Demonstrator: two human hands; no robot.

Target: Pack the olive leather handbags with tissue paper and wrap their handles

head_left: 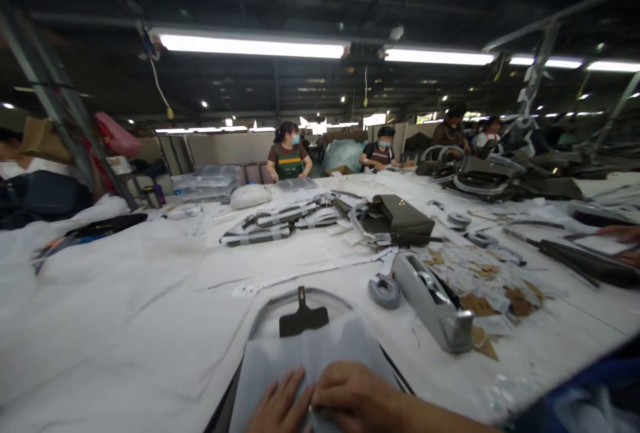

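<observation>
A dark bag (226, 401) lies in front of me at the bottom edge of the view, with a translucent grey sheet (330, 346) spread over it. My left hand (283, 403) rests on the sheet with its fingers stretched out. Right beside it, my right hand (350, 389) is closed in a pinch low over the sheet. What sits between its fingertips is hidden, apart from a small shiny spot. Beyond the sheet, a dark tab (303, 319) with a slotted strap end stands inside a wrapped handle loop (265, 309).
A grey tape dispenser (433, 303) and a tape roll (384, 291) stand to the right, near paper scraps (480, 273). Further back lie a dark olive bag (400, 219) and wrapped straps (270, 219). A co-worker's hand (623, 236) shows at the right edge; other people work behind the table.
</observation>
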